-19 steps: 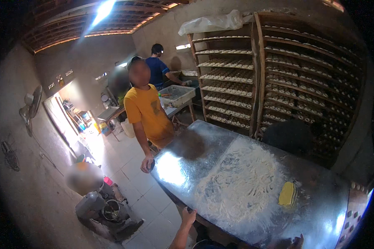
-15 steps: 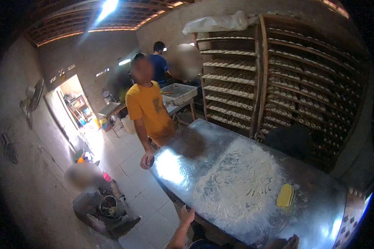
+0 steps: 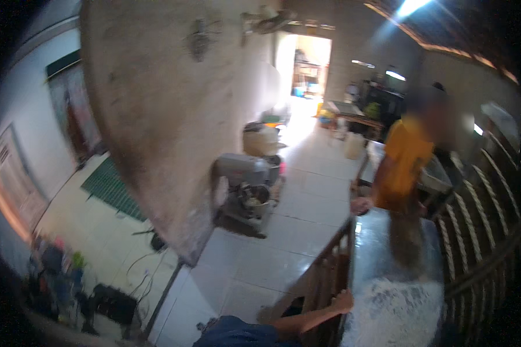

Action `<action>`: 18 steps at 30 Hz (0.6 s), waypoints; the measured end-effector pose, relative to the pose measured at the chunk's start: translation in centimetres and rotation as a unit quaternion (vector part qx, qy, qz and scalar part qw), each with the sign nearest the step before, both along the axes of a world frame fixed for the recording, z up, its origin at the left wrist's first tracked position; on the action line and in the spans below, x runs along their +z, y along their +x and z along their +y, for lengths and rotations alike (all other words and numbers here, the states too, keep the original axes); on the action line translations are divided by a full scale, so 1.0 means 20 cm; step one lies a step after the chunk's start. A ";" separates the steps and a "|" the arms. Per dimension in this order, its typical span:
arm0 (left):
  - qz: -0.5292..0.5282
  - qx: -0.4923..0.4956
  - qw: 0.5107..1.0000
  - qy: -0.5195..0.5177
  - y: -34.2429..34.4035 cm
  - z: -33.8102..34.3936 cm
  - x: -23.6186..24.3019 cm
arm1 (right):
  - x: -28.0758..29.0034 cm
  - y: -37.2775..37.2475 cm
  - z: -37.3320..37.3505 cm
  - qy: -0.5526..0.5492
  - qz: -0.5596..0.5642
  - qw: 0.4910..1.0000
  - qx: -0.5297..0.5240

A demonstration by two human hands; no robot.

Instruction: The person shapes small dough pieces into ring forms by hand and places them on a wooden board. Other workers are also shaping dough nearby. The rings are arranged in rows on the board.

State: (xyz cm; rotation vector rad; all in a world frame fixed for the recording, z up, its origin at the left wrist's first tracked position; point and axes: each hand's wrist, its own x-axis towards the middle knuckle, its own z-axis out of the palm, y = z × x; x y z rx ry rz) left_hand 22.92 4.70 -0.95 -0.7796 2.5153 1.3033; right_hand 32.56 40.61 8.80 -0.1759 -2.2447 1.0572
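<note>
My left hand (image 3: 342,302) is at the side edge of a metal-topped table (image 3: 371,246), its fingers curled against the edge. The forearm reaches it from the lower middle of the head view. Beside this hand, a broad patch of white flour (image 3: 395,312) is spread over the near tabletop. My right hand is out of view. At the table's far end stands a person in a yellow shirt (image 3: 402,168), one hand (image 3: 362,205) by the far left corner.
Left of the table runs a pale tiled floor (image 3: 292,231) with a grey motor-like machine (image 3: 243,173) against the wall corner (image 3: 173,115). Slatted racks (image 3: 474,231) flank the table's right. A bright doorway (image 3: 312,63) lies far back; a green mat (image 3: 114,188) lies at left.
My view has swung left, so the table moves to the lower right and the left room comes in. My left hand stays at the table edge. The right hand and the yellow block have left view.
</note>
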 end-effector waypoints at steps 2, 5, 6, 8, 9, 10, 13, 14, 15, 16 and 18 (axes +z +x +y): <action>0.003 -0.003 1.000 0.022 0.00 0.00 -0.01 | 0.01 -0.08 -0.06 0.006 0.000 1.000 0.022; 0.021 -0.059 0.996 0.057 -0.01 0.00 -0.05 | 0.00 -0.18 -0.09 0.007 -0.008 0.999 0.046; 0.026 -0.041 0.999 0.012 -0.02 0.01 -0.05 | 0.00 -0.19 -0.08 0.007 -0.009 0.998 0.054; -0.008 -0.054 0.996 -0.067 -0.03 0.01 -0.04 | -0.02 -0.20 -0.05 0.000 -0.016 0.998 0.056; -0.027 -0.111 0.989 -0.097 -0.04 -0.02 -0.03 | -0.04 -0.20 -0.03 -0.002 -0.015 0.999 0.050; -0.023 -0.111 0.989 -0.097 -0.05 -0.04 0.00 | -0.05 -0.19 -0.02 -0.003 -0.014 0.999 0.040; 0.022 -0.117 0.991 -0.061 -0.05 -0.13 0.09 | -0.09 -0.17 0.03 -0.007 -0.015 1.000 0.011; -0.006 -0.132 0.989 -0.059 -0.05 -0.17 0.13 | -0.10 -0.16 0.05 -0.011 -0.018 1.000 0.014; -0.008 -0.144 0.985 -0.092 -0.03 -0.20 0.17 | -0.09 -0.15 0.06 -0.011 -0.023 1.000 0.016; -0.013 -0.158 0.980 -0.123 -0.05 -0.22 0.22 | -0.09 -0.15 0.08 -0.011 -0.026 0.999 0.020; -0.046 -0.179 0.965 -0.187 -0.08 -0.21 0.30 | -0.06 -0.16 0.09 -0.007 -0.032 0.999 0.022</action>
